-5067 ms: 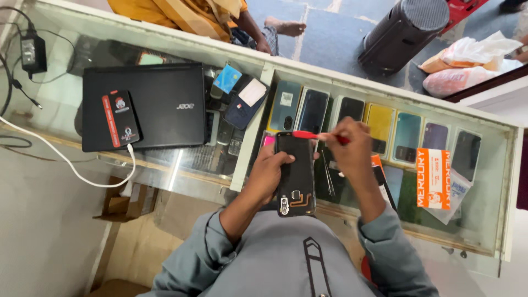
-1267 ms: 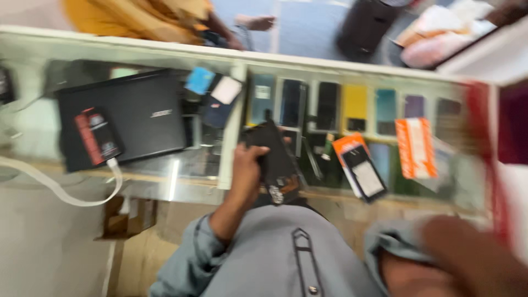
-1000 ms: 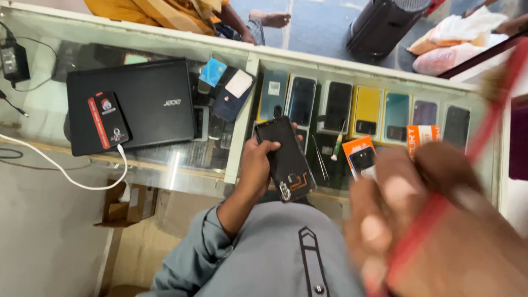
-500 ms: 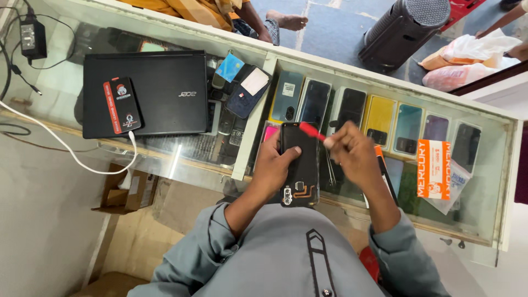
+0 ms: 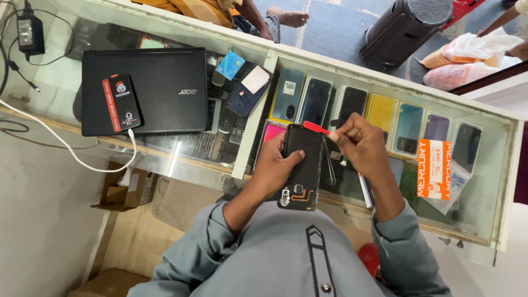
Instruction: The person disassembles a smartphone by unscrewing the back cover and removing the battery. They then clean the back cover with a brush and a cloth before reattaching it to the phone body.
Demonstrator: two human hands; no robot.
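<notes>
The left hand (image 5: pixel 275 168) grips a black phone (image 5: pixel 301 165) (back side up, camera end nearest the person) flat on the glass worktop (image 5: pixel 484 203) at its near edge. The right hand (image 5: pixel 360 146) pinches a red tool (image 5: pixel 316 128) touching the phone's far end. A closed laptop (image 5: pixel 154 91) lies toward the worktop's left end.

Bright, even daylight; picture sharp throughout, no motion blur. Soft, short shadows under the hands. Glass counter (image 5: pixel 484 181) shows pale glare streaks near its front edge and left end. Wide-angle bend curves the counter's edges toward the frame corners.
</notes>
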